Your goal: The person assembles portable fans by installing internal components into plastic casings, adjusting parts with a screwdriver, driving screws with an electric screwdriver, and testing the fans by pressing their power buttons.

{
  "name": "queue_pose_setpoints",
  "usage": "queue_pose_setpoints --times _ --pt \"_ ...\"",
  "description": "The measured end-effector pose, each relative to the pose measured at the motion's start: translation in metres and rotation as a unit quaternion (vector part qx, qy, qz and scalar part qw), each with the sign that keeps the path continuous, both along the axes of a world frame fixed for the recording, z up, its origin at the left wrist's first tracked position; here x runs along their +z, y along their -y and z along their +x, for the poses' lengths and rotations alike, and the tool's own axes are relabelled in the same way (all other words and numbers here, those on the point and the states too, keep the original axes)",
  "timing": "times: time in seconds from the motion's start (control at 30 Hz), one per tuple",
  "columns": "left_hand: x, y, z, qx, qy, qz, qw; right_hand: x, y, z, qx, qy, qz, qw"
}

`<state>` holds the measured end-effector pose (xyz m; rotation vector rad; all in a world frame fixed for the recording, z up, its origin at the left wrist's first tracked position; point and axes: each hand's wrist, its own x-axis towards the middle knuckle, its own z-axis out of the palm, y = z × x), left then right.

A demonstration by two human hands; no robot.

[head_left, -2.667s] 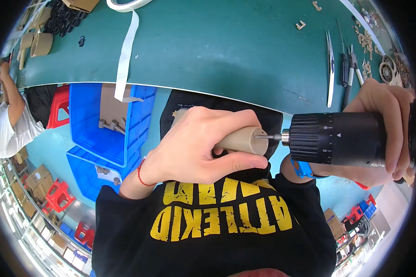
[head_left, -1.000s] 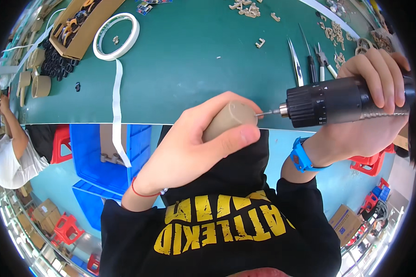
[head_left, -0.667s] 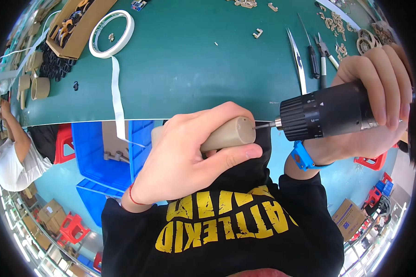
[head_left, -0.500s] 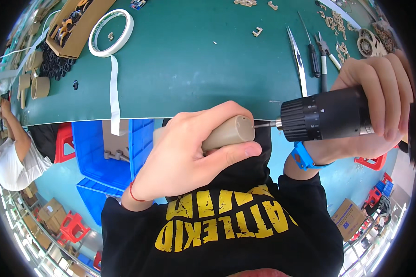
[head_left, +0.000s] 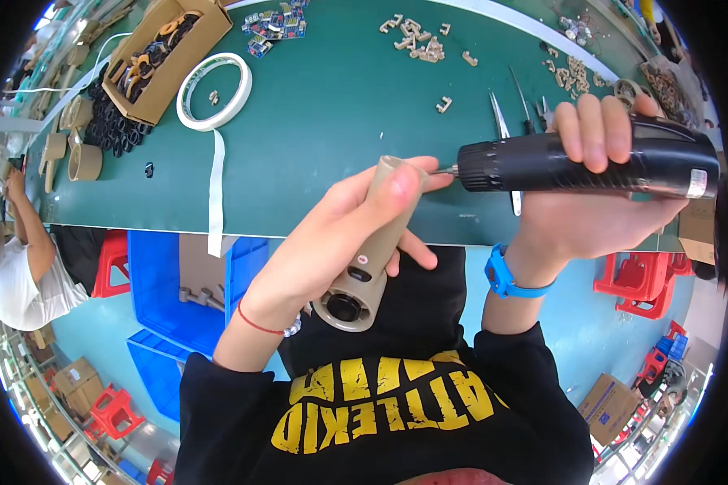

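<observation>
My left hand (head_left: 328, 234) is wrapped round a beige tubular plastic housing (head_left: 374, 242), its thumb lying over the upper end. The housing slants, with the lower end toward me; that end shows a round black insert and a small dark oval opening. In my right hand (head_left: 570, 222) is a black electric screwdriver (head_left: 514, 160), held level and pointing left. Its thin bit reaches the fingertips of my left hand near the top of the housing. Whether the bit touches a screw or the housing is hidden by those fingers.
A roll of white tape (head_left: 184, 105) lies at left with a strip hanging over the edge. Behind it are a cardboard box (head_left: 194, 61) of parts and black rings (head_left: 117, 121). Small beige clips (head_left: 421, 44), circuit boards (head_left: 279, 24) and tweezers (head_left: 500, 117) lie on the green table (head_left: 315, 121).
The housing has swung from nearly level to a steep slant, its black-insert end now showing. The screwdriver has shifted up and left, and more of its body is in view.
</observation>
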<state>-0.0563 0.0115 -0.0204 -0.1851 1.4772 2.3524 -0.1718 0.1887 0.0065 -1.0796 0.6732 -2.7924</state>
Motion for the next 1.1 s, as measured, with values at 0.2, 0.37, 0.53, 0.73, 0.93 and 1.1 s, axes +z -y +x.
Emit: queue_pose_setpoints --times 0.2,0.37,0.53,0.73,0.93,1.1 --pt "0.003 -0.001 -0.013 0.028 0.018 -0.016 0.999 0.015 -0.029 -0.001 -0.139 0.009 0.028 0.99" --pt "0.009 0.005 -0.009 0.033 0.026 0.005 0.999 0.027 -0.081 -0.018 -0.22 0.005 0.105 0.97" --pt "0.034 0.026 -0.008 -0.07 -0.061 -0.072 0.993 0.047 -0.178 -0.045 -0.461 0.045 0.348 0.815" --pt "0.06 0.038 -0.053 -0.336 -0.111 -0.26 0.899 0.016 -0.252 -0.083 -0.61 0.008 0.694 0.384" --pt "0.037 0.028 -0.08 -0.382 -0.145 -0.372 0.834 0.01 -0.092 0.0 -0.452 -0.126 0.651 0.596" --pt "0.046 0.025 -0.076 -0.338 -0.211 -0.517 0.758 0.001 -0.006 0.048 -0.082 -0.079 0.672 0.732"
